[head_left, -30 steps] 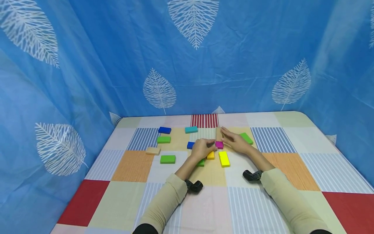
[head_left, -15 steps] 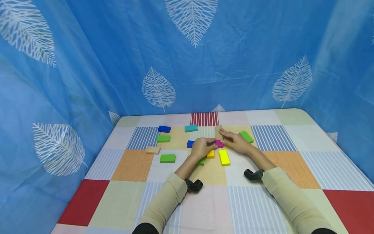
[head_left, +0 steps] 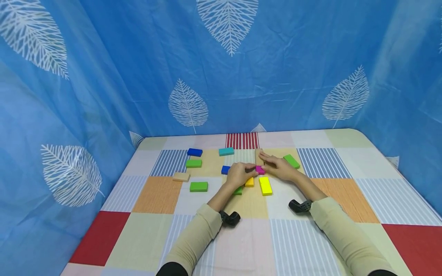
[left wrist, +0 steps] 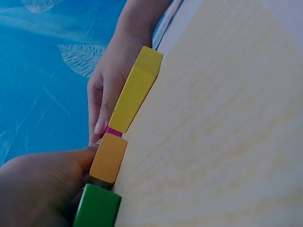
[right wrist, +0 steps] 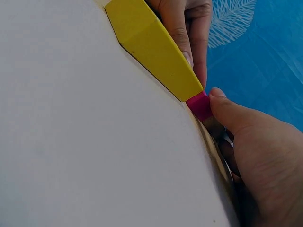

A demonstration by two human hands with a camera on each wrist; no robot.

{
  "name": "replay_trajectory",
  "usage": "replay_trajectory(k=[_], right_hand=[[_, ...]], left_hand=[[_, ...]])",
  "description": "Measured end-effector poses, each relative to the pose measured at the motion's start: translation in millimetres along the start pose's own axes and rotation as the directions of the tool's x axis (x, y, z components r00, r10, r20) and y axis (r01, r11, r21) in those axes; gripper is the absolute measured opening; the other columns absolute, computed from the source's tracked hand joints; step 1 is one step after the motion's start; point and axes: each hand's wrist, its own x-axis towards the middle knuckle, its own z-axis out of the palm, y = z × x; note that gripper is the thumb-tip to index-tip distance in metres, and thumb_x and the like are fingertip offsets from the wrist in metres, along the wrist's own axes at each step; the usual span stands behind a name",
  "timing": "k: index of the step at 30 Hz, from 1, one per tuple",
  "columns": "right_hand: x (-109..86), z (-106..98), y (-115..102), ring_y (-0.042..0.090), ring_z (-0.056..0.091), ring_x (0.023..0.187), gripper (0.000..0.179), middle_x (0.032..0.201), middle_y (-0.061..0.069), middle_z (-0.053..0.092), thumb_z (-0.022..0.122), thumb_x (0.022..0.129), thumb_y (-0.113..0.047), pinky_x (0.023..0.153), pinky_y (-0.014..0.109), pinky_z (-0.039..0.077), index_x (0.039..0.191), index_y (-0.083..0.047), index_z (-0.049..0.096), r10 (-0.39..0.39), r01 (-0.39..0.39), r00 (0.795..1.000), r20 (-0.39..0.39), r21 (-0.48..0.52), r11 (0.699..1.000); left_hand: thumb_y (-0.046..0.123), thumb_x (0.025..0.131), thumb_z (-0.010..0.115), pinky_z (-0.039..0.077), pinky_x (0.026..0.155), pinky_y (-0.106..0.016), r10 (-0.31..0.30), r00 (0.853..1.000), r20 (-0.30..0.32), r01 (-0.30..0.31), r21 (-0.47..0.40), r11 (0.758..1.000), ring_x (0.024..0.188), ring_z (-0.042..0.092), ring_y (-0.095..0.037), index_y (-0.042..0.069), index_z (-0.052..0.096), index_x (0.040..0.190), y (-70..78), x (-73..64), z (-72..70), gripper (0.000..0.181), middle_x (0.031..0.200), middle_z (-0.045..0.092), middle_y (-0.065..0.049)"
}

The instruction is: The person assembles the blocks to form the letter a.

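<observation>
A small magenta block (head_left: 260,170) lies between the two hands on the patchwork cloth. My left hand (head_left: 238,174) rests low by its left side, thumb and forefinger stretched towards it. On the other side, my right hand (head_left: 280,168) has its thumb at the magenta block, plain in the right wrist view, while its longer fingers lie along a bare wooden block (head_left: 258,156). Near the left thumb sits an orange block (head_left: 249,182), and a green block (head_left: 237,191) shows partly under that hand. A yellow block (head_left: 265,186) lies closest in front. The hands hide some block edges.
Left of the hands lie green blocks (head_left: 198,186), a wooden block (head_left: 181,176), dark blue blocks (head_left: 195,152) and a turquoise block (head_left: 226,151). Another green block (head_left: 291,161) is beyond the right hand. A blue leaf-patterned curtain (head_left: 276,69) surrounds the table.
The right hand's fingers have shifted very slightly left along the wooden block. The left hand stays in place, and the loose blocks lie as before.
</observation>
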Motion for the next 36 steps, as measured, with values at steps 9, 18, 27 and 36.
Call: replay_trajectory(k=[9, 18, 27, 36], right_hand=[[0.5, -2.0, 1.5, 0.04, 0.029, 0.13, 0.052, 0.146, 0.013, 0.031, 0.055, 0.094, -0.023, 0.107, 0.055, 0.018, 0.14, -0.005, 0.039, -0.025, 0.025, 1.0, 0.008, 0.005, 1.0], [0.8, -0.8, 0.1, 0.039, 0.028, 0.131, 0.052, 0.147, 0.01, 0.029, 0.054, 0.094, -0.027, 0.107, 0.054, 0.019, 0.14, -0.007, 0.039, -0.02, 0.02, 1.0, 0.015, 0.005, 1.0], [1.5, 0.5, 3.5, 0.036, 0.027, 0.132, 0.054, 0.148, 0.006, 0.027, 0.053, 0.095, -0.031, 0.109, 0.051, 0.017, 0.142, -0.01, 0.037, 0.012, -0.012, 1.0, 0.019, -0.01, 1.0], [1.7, -0.4, 1.8, 0.037, 0.026, 0.132, 0.053, 0.147, 0.008, 0.029, 0.054, 0.094, -0.029, 0.108, 0.053, 0.018, 0.141, -0.008, 0.038, 0.005, -0.005, 1.0, 0.011, -0.002, 1.0]], left_hand=[[0.04, 0.085, 0.065, 0.047, 0.081, -0.026, -0.01, 1.0, 0.007, 0.01, -0.01, 1.0, 0.102, 0.06, -0.015, 0.021, 0.065, 0.118, 0.2, 1.1, 1.1, 0.038, 0.114, 0.064, 0.002], [0.045, 0.082, 0.065, 0.038, 0.05, -0.018, 0.082, 0.996, -0.037, -0.084, -0.079, 0.993, 0.057, 0.051, -0.012, 0.017, 0.066, 0.117, -4.5, -4.6, -8.1, 0.044, 0.091, 0.07, -0.003], [0.041, 0.078, 0.071, 0.047, 0.069, -0.015, 0.269, 0.961, 0.062, -0.264, -0.077, 0.961, 0.08, 0.058, -0.005, 0.015, 0.068, 0.114, -16.7, -20.8, -17.7, 0.044, 0.097, 0.069, 0.005], [0.034, 0.079, 0.072, 0.041, 0.06, -0.016, 0.27, 0.954, 0.129, -0.258, -0.099, 0.961, 0.07, 0.05, -0.007, 0.015, 0.071, 0.108, -24.1, -19.1, -25.5, 0.035, 0.089, 0.069, 0.006]])
